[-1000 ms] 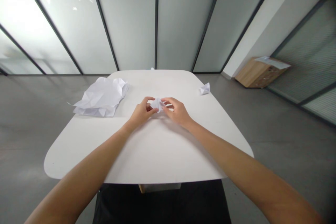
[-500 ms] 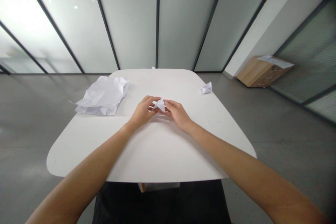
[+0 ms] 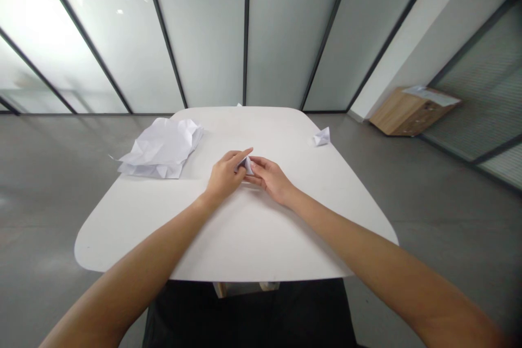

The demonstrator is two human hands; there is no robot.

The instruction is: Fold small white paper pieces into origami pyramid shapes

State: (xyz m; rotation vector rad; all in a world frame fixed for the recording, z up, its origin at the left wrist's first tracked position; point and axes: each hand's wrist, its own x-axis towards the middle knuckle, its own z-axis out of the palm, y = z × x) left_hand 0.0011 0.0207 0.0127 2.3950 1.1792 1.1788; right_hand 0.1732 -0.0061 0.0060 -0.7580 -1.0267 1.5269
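Note:
Between my two hands, over the middle of the white table (image 3: 261,239), is a small piece of folded white paper (image 3: 249,166) with a pointed top. My left hand (image 3: 225,175) grips its left side, the thumb pressed against the paper and the index finger stretched across above it. On the other side my right hand (image 3: 272,178) pinches the paper's right edge between thumb and fingers. My fingers hide much of the folded paper, so its full shape does not show.
A pile of creased white paper sheets (image 3: 161,147) lies at the table's left edge. Another small folded paper piece (image 3: 322,136) sits near the right edge. Frosted glass panels (image 3: 204,32) stand behind the table, and a wooden cabinet (image 3: 411,111) is on the floor to the right.
My left index finger has lifted and straightened over the folded paper, and the left thumb has moved onto it. The paper is more covered now. My right hand keeps its pinch.

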